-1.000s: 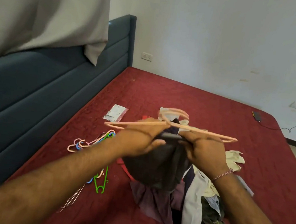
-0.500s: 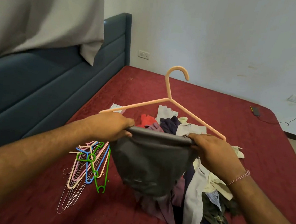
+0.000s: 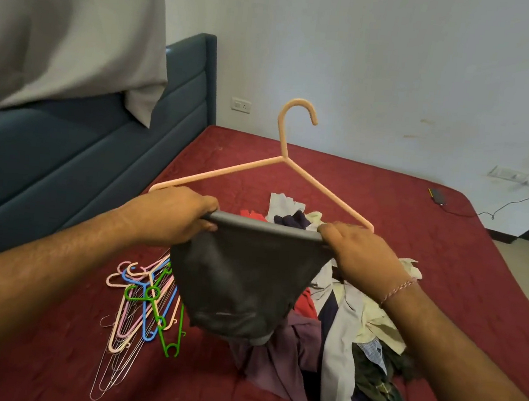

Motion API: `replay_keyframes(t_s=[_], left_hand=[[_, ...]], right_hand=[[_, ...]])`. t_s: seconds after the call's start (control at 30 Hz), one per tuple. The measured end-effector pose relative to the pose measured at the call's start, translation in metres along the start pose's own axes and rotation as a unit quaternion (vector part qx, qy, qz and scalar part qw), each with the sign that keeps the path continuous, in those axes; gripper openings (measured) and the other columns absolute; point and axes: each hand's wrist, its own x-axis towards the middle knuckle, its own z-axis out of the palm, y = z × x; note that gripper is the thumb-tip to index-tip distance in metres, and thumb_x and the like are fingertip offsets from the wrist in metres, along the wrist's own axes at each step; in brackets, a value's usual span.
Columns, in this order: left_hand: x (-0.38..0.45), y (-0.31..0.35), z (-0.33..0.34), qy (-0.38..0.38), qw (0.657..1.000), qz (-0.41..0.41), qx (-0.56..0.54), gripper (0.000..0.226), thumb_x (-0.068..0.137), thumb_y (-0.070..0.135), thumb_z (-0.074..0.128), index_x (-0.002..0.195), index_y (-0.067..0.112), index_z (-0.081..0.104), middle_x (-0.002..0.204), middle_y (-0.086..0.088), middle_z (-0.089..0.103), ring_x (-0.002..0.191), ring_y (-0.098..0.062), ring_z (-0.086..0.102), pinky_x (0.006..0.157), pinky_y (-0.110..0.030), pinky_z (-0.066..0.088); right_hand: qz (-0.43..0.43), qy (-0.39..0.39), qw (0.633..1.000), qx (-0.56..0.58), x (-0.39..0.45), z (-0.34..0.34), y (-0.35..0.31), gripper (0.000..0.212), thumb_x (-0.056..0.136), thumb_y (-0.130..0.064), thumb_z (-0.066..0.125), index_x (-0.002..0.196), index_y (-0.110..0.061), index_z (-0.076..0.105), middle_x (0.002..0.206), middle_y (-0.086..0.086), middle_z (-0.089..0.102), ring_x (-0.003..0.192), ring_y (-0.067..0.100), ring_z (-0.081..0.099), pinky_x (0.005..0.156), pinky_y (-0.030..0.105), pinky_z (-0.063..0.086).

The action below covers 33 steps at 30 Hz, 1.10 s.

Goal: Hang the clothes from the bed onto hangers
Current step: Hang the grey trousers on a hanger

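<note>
A pink plastic hanger stands upright in front of me, hook up. A dark grey garment is draped over its bottom bar and hangs down in a pouch. My left hand grips the bar and cloth at the left end. My right hand grips them at the right end. Below lies a pile of mixed clothes on the red bed. A bunch of spare hangers, pink, blue, green and wire, lies to the left of the pile.
A dark blue padded headboard runs along the left. A grey curtain hangs over it. A phone on a cable lies at the bed's far right corner. White wall with sockets stands behind.
The hanger went from lying flat between my hands to standing upright with its hook up. My hands have spread apart to the bar's ends and the grey garment now hangs spread out.
</note>
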Motion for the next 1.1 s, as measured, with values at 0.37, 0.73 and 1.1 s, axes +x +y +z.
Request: replay_keyframes(t_s=[0.37,0.73,1.1], left_hand=[[-0.011,-0.010,-0.006,0.004,1.000,0.012,0.005,0.025,0.100,0.042,0.061,0.085,0.041,0.040,0.070,0.018,0.047,0.070,-0.004,0.047,0.068,-0.030,0.033],[-0.057,-0.048,0.032,-0.016,0.999,-0.028,-0.023,0.013,0.093,0.038,0.067,0.104,0.033,0.061,0.095,0.012,0.068,0.092,-0.013,0.065,0.083,-0.042,0.053],[-0.143,0.045,0.023,0.255,0.655,-0.231,-0.673,0.013,0.109,0.017,0.049,0.119,0.015,0.057,0.083,-0.014,0.070,0.056,-0.024,0.058,0.055,-0.031,0.046]], right_hand=[[0.105,0.233,0.940,0.227,-0.014,-0.017,0.012,0.039,0.101,-0.038,0.063,0.135,-0.020,0.057,0.127,-0.001,0.063,0.118,0.017,0.059,0.104,0.032,0.047],[0.035,0.110,0.859,0.498,0.016,0.023,-0.043,0.030,0.107,-0.015,0.051,0.085,-0.011,0.071,0.084,-0.001,0.075,0.077,0.018,0.074,0.066,0.028,0.058],[0.029,0.148,0.787,0.598,0.006,0.036,-0.292,0.023,0.105,-0.035,0.044,0.098,-0.026,0.064,0.086,-0.010,0.071,0.078,0.009,0.066,0.073,0.043,0.053]])
